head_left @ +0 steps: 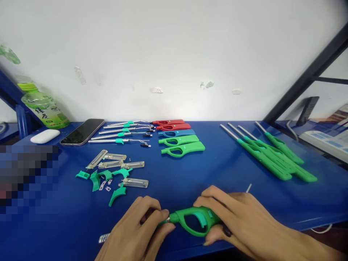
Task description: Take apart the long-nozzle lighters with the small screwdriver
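Observation:
A green lighter body (pixel 187 222) with a teal trigger lies between my two hands near the table's front edge. My right hand (pixel 239 217) is wrapped round its handle end. At its nozzle end, my left hand (pixel 144 226) pinches the metal rod where it meets the green body; most of the rod is hidden by the fingers. Left of centre lie clear fuel tanks (pixel 136 182), teal triggers (pixel 117 195) and small white pieces (pixel 102 185). Behind them are metal rods with wires (pixel 108 141), beside red, blue and green handle shells (pixel 182 148).
Several green lighters with rods (pixel 263 159) lie at the right of the blue table (pixel 179 181). A phone (pixel 83 132), a white case (pixel 45 136) and a bottle (pixel 45 108) stand or lie at the back left. A wall rises behind.

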A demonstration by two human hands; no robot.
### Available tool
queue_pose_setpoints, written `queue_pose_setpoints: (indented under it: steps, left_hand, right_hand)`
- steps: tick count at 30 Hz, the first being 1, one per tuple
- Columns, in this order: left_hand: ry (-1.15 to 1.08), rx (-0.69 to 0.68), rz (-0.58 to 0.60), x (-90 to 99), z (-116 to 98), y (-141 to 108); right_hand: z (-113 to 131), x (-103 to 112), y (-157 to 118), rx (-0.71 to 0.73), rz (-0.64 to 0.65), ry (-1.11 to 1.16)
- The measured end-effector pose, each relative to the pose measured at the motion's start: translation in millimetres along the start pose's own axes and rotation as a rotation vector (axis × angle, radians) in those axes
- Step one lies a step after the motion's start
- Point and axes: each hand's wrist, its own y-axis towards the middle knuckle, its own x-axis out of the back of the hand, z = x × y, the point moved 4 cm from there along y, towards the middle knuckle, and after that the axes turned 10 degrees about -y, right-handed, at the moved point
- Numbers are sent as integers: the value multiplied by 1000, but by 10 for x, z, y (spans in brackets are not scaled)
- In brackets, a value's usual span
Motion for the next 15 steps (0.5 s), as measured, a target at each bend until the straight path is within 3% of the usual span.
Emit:
queue_pose_setpoints:
  steps: [5,9,15]
  left_hand:
    - [3,3,-1,-10,13,-4]
    - [12,-3,20,-12,23,-13]
    - [19,1,13,0,5,-20]
  right_hand:
    - [-2,16,-6,-1,-29,2]
    - [-47,105,-27,-83,-3,3]
    - [-277,238,-33,-107,57,-29]
